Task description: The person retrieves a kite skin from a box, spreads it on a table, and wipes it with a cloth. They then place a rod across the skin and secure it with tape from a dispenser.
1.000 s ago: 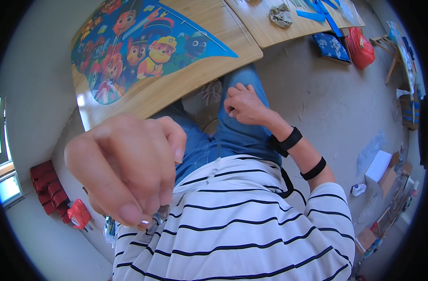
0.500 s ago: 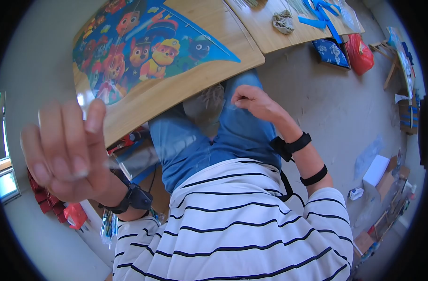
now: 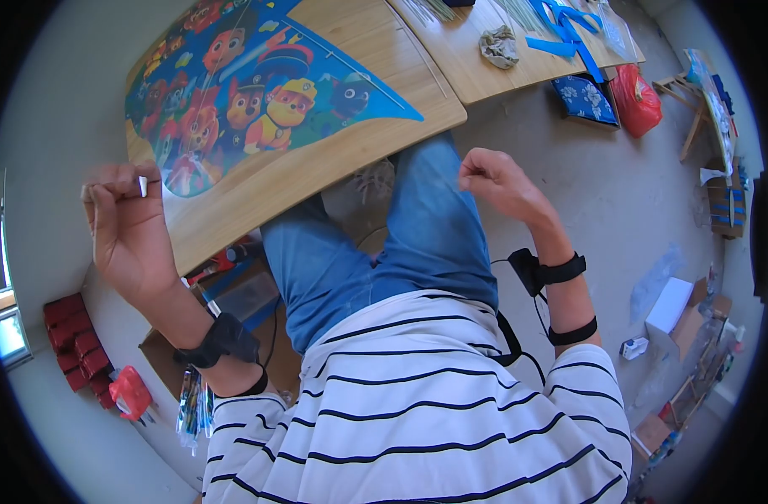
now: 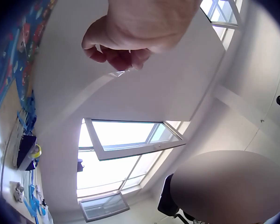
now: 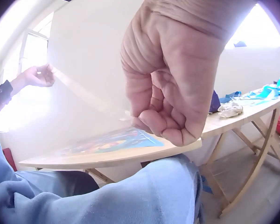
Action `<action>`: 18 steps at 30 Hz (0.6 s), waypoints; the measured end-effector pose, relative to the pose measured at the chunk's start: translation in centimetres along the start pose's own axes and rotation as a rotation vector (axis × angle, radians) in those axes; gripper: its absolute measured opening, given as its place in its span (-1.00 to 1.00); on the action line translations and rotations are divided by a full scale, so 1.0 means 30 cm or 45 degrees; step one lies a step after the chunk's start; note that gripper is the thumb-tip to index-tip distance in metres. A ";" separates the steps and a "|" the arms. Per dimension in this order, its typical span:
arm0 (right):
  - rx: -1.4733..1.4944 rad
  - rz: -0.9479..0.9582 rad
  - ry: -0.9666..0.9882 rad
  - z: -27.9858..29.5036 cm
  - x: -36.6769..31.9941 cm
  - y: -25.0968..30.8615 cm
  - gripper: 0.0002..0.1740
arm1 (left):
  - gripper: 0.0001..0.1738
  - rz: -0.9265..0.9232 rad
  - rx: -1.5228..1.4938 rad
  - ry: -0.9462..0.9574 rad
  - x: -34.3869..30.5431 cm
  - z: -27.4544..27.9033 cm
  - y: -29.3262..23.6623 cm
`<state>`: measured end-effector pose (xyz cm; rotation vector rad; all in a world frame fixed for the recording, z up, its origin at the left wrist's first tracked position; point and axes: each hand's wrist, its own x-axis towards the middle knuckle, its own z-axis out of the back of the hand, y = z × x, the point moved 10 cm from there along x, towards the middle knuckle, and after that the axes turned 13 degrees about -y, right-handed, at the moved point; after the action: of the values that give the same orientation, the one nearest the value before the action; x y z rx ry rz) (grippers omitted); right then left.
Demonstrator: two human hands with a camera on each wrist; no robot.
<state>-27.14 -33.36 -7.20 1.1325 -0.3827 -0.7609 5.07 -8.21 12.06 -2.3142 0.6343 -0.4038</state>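
Observation:
Raised at the left side, my left hand (image 3: pixel 136 227) pinches one end of a strip of clear tape (image 4: pixel 91 91). The tape is see-through and runs as a pale band between the two hands in the right wrist view. My right hand (image 3: pixel 502 181) is held over the right thigh with curled fingers; the tape's other end meets its fingertips (image 5: pixel 151 122). Beyond the hands, a blue sheet printed with cartoon dogs (image 3: pixel 233 97), crossed by thin rods, lies on the wooden table (image 3: pixel 317 172).
On the second table (image 3: pixel 468 71) are a crumpled cloth (image 3: pixel 499 47) and blue ribbons (image 3: pixel 581 38). A red bag (image 3: pixel 636 101) stands on the floor beside a dark blue floral box (image 3: pixel 586 101). Under the near table sits an open carton (image 3: pixel 161 353).
The left hand has moved from close to the camera out to the left. My right hand has lifted off the thigh and shifted right, and the hands are now wide apart.

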 end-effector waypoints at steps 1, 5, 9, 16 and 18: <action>-0.034 -0.020 0.000 0.009 -0.004 -0.002 -0.87 | -0.89 0.002 0.031 -0.048 0.001 0.041 0.011; -0.099 -0.039 0.019 0.037 -0.019 -0.036 -0.85 | -0.94 0.022 0.124 -0.226 -0.015 0.216 0.064; -0.262 -0.027 0.105 0.050 -0.046 -0.008 -0.85 | -0.86 0.124 0.194 -0.321 -0.056 0.470 0.135; -0.374 -0.054 0.305 0.023 -0.065 0.003 -0.84 | -0.84 0.342 0.435 -0.827 -0.296 0.849 0.294; -0.365 -0.074 0.353 0.000 -0.063 -0.013 -0.84 | -0.87 0.349 0.447 -0.948 -0.364 0.931 0.328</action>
<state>-28.60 -32.10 -7.38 0.9640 -0.0061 -0.6732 5.24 6.59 -15.82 -1.8129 0.4422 0.4337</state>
